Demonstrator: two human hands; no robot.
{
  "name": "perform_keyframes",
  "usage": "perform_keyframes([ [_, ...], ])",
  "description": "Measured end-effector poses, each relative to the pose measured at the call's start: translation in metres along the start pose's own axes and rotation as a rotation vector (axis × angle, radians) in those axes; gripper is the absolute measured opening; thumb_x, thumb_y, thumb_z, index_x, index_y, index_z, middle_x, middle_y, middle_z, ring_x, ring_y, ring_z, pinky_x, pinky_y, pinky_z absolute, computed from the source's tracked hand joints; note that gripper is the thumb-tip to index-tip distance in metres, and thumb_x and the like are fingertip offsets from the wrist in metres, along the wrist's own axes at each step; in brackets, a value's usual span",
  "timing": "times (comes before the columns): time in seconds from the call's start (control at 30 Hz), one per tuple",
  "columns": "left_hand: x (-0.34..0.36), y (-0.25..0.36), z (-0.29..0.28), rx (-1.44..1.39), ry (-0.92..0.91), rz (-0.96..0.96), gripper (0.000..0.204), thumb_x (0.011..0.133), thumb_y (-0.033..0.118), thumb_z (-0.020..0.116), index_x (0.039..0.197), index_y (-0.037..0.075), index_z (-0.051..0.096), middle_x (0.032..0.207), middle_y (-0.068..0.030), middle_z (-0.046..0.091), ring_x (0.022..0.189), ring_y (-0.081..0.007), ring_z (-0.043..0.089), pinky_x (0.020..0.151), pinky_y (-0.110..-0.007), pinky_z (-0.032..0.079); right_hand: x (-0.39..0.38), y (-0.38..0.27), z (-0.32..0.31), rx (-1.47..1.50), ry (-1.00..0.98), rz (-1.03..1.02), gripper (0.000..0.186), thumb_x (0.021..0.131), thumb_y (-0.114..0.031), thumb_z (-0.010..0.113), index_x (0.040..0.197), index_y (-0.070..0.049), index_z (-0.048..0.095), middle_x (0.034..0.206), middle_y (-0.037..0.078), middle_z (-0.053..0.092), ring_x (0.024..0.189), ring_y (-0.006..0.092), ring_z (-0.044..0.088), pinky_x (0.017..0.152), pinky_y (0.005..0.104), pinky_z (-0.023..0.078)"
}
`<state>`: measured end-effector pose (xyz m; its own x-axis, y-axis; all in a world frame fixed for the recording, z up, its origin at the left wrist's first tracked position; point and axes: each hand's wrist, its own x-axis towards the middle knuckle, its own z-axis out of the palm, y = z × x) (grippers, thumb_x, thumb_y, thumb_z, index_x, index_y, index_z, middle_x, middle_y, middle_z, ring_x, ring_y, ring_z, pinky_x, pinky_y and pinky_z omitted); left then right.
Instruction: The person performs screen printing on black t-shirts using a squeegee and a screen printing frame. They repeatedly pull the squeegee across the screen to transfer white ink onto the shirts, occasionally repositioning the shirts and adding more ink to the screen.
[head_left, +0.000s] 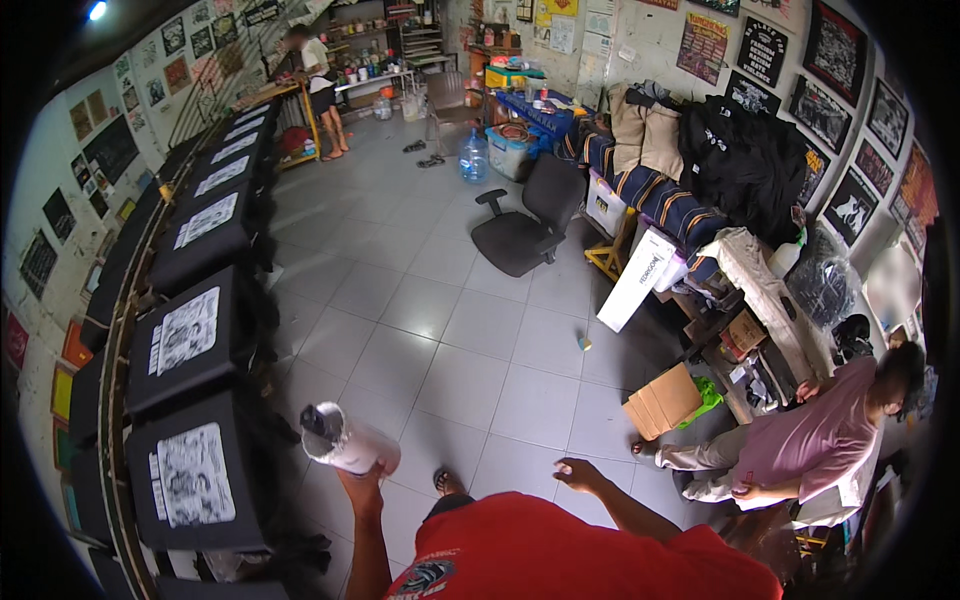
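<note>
My left hand (363, 482) is closed around the lower part of a whitish cylindrical container (362, 447) with a dark top. The container is tilted, its dark end pointing away to the left, and its exact kind is hard to make out. Beside it on the left, black shirts with white prints (190, 475) lie stretched over a long row of boards. On the other side of my body, my right hand (578, 474) hangs above the tiled floor, fingers loosely bent and apart, with nothing visible in them.
A person in a pink shirt (810, 450) stands at the right near a cardboard box (664, 401). Ahead are a black office chair (530, 220) and a blue water jug (473, 158). Clothes pile on a cluttered table at the right. Another person (318, 80) stands far back.
</note>
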<state>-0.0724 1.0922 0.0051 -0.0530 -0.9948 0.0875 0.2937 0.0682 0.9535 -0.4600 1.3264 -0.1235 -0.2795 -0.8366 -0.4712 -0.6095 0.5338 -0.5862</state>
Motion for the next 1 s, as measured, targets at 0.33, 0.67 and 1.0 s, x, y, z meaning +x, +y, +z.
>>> perform_keyframes([
  [0.33,0.327,-0.022,0.082,-0.007,-0.135,0.033,0.091,0.060,0.005,0.084,0.138,0.005,0.036,0.127,-0.0109,0.049,0.119,-0.0264,0.049,0.104,-0.041,0.041,0.022,0.140,0.061,-0.220,-0.368,0.604,0.051,0.088,-0.056,0.058,0.100,-0.008,0.071,0.092,0.010,0.072,0.088,0.0280,0.068,0.082,0.0426,0.052],
  [0.67,0.558,-0.096,0.125,0.062,0.031,-0.061,0.091,0.060,0.002,0.082,0.138,0.003,0.035,0.129,-0.0115,0.049,0.121,-0.0269,0.048,0.105,-0.042,0.040,0.439,0.083,-0.100,-0.306,-0.319,0.311,0.047,0.081,-0.051,0.068,0.095,-0.006,0.072,0.089,0.015,0.071,0.084,0.0301,0.067,0.074,0.0453,0.053],
  [1.0,0.799,-0.159,0.171,0.117,0.292,-0.030,0.083,0.065,0.004,0.086,0.134,0.003,0.040,0.126,-0.0117,0.053,0.116,-0.0258,0.054,0.100,-0.043,0.045,0.981,-0.451,-0.476,0.060,0.327,-0.297,0.044,0.092,-0.033,0.062,0.125,-0.005,0.059,0.119,0.018,0.065,0.106,0.0323,0.064,0.090,0.0392,0.050],
])
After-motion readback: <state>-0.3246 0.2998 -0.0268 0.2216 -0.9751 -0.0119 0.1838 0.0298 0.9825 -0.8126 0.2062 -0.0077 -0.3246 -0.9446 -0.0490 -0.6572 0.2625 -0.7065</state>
